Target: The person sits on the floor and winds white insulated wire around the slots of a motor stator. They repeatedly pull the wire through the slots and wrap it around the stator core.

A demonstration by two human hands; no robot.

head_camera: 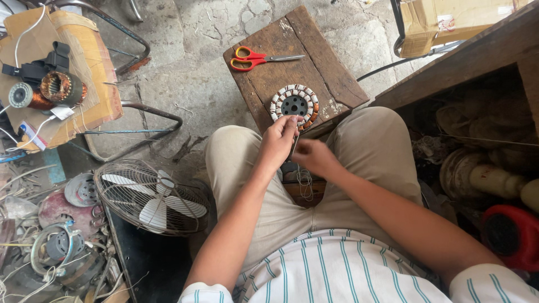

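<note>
A round motor stator point(294, 105) with copper and white windings lies on a dark wooden stool point(325, 67) between my knees. My left hand point(278, 141) touches the stator's near edge, fingers pinched on a thin wire or thread. Just right of it, my right hand point(314, 157) is closed on the same thin strand, which hangs down in loose loops point(305, 185) below the hands. Red-and-yellow scissors point(254, 58) rest at the stool's far end.
A table fan point(150, 197) lies on its back at my left. A cardboard-topped seat point(78, 62) holds other motor coils. Scrap motors and wires litter the lower left. A wooden bench point(471, 56) and a red object point(511, 233) stand to the right.
</note>
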